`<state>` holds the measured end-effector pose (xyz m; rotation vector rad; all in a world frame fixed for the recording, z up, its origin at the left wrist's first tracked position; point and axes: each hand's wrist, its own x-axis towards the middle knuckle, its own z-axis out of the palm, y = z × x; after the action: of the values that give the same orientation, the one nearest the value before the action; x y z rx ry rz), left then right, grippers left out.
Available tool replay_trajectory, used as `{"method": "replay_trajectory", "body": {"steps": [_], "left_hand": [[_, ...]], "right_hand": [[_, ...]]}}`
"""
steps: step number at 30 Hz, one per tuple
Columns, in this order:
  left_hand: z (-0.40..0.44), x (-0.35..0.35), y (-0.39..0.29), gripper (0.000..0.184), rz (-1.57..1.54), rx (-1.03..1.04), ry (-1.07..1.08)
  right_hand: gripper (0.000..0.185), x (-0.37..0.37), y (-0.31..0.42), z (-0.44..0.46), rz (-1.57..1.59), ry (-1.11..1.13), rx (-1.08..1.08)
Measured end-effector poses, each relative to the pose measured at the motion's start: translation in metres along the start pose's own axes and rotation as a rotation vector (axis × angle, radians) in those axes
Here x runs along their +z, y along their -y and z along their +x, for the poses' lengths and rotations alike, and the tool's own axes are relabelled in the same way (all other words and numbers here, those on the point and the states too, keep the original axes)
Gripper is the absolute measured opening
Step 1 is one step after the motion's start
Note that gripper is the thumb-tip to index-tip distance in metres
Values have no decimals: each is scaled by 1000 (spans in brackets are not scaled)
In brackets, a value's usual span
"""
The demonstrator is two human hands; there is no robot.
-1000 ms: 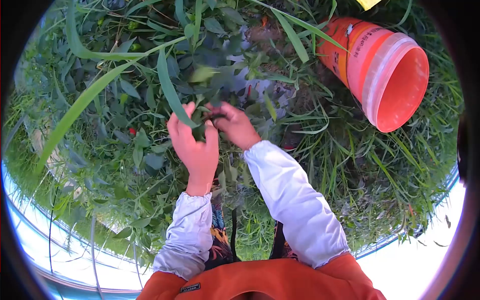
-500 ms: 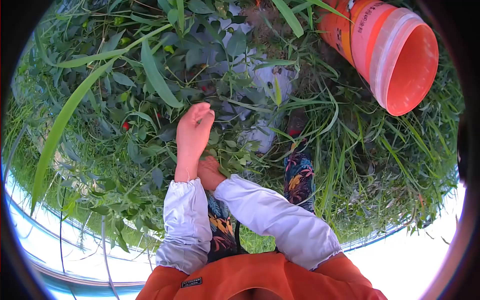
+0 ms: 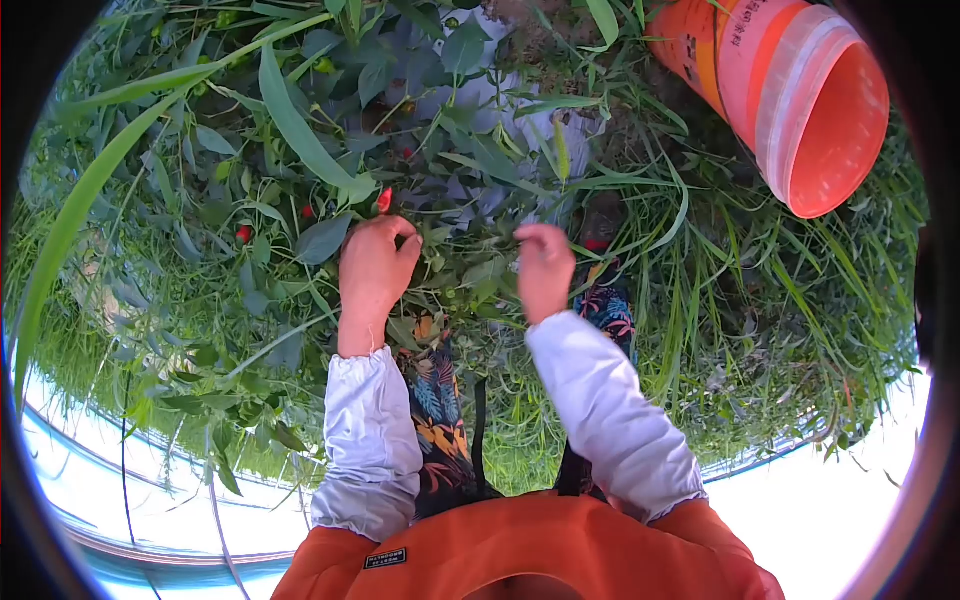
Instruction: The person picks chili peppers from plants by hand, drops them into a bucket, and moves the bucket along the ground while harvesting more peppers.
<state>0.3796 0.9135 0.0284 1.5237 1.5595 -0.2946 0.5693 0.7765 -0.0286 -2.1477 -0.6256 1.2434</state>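
My left hand (image 3: pixel 374 268) is among the leaves of a pepper plant (image 3: pixel 290 170), its fingers and thumb curled together. A small red pepper (image 3: pixel 385 201) sticks out at its fingertips, and the hand seems closed on it. To the right, apart from it, my right hand (image 3: pixel 546 270) hovers over the foliage with curled fingers. What those fingers hold, if anything, is hidden. Two more red peppers show left of my left hand, one (image 3: pixel 308 212) near it and another (image 3: pixel 243 234) farther out, both partly behind leaves.
An orange-red plastic bucket (image 3: pixel 765 85) lies tilted in the grass at the upper right, its mouth facing me. Pale sheeting (image 3: pixel 570 140) covers ground between the plants. Long grass blades (image 3: pixel 95 230) arch across the left. My legs in patterned trousers (image 3: pixel 437 390) are below.
My right hand has come out from beneath my left wrist and moved right and up. My left hand has shifted slightly left and down, and the red pepper now shows at its fingertips.
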Motion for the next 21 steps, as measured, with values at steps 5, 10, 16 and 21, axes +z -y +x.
{"method": "replay_trajectory", "body": {"steps": [5,10,16,21], "left_hand": [[-6,-9,10,10,-9,165,130],[-11,-16,8,13,-28,-74,384],[-8,-20,-5,35,-183,-66,69],[-8,-30,-29,40,-764,116,33]], "right_hand": [[33,5,-56,57,337,315,763],[56,37,-28,49,994,637,804],[58,31,49,21,885,641,526],[59,59,87,-14,193,540,-132]]}}
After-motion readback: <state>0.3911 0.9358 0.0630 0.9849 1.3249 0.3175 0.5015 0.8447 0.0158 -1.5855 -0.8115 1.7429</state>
